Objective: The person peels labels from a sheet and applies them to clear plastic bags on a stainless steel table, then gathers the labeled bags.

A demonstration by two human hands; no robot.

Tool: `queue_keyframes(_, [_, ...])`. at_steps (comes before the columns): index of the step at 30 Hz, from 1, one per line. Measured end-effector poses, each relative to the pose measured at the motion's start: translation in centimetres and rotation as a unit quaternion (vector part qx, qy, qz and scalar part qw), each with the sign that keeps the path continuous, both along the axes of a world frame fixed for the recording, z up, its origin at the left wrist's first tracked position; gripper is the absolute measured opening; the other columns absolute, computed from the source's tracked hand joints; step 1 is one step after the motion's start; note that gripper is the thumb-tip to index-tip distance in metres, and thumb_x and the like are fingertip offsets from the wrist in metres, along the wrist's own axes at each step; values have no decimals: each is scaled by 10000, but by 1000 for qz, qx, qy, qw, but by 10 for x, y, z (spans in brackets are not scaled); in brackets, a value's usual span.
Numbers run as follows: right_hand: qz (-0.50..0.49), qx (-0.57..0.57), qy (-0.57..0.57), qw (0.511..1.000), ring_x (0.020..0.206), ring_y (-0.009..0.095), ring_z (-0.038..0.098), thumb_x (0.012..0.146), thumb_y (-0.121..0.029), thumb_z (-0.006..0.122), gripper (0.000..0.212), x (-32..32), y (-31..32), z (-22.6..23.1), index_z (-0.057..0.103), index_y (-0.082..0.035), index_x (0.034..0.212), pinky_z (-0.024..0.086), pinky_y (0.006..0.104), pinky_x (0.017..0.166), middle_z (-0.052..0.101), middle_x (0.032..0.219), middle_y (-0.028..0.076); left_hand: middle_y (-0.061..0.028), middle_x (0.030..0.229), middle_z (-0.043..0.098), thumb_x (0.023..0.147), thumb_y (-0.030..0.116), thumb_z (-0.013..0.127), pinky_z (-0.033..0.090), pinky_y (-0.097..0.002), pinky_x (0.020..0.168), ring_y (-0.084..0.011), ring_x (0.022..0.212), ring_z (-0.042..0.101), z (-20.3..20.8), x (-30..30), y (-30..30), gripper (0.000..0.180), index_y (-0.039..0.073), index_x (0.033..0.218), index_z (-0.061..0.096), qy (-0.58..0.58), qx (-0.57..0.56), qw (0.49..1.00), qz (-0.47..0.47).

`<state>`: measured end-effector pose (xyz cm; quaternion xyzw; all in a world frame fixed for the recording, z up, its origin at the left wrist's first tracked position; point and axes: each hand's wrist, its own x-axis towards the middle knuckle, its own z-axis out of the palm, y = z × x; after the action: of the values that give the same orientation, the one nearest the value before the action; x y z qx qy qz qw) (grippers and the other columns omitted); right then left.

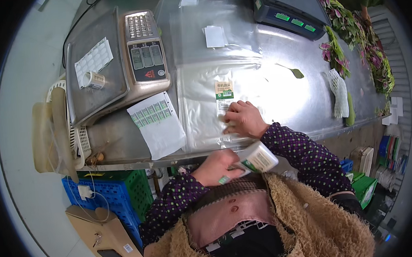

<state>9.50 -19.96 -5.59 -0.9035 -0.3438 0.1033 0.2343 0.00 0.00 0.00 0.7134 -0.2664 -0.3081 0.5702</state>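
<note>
Close to my body at the table's front edge, my left hand (217,168) is closed round a roll of labels (262,158), white with printed green and tan labels. A small green-and-white label end (223,179) shows by its fingers. My right hand (245,119) rests over a stack of clear plastic bags (198,110), fingers bent and a little apart, fingertips touching the top bag. Just beyond those fingertips a tan, green and white label (224,89) lies flat on the bag. Part of that label's lower end is hidden by the hand.
To the left stands a weighing scale (143,48) with a label roll (94,80) on its pan. A sheet of green labels (158,126) lies beside the bags. A black scale (293,12), leafy vegetables (372,50) and white foam netting (338,93) are at right.
</note>
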Motion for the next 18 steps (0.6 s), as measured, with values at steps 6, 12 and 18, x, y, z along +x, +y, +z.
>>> queue_keyframes(6, [-8,52,-12,999,871,249,584,708,-296,792,255,8,3,3,624,-141,820,451,387,745,574,866,18,-150,912,663,778,147,717,506,-373,783,-299,838,636,-6,9,-1,275,15,1015,679,-35,7,998,46])
queue_keyframes(12, [-3,64,12,998,876,255,578,711,-275,789,267,1,1,1,619,-136,863,443,384,736,571,886,24,-161,860,642,768,155,734,504,-399,745,-322,816,631,-5,-15,-22,241,-6,934,666,-41,-39,998,-35])
queue_keyframes(18, [27,71,-56,996,899,233,566,706,-310,788,272,-1,-8,9,617,-160,856,422,381,752,565,894,9,-178,898,649,769,162,711,504,-410,746,-345,833,633,0,7,-12,274,4,990,676,13,-24,1000,-4])
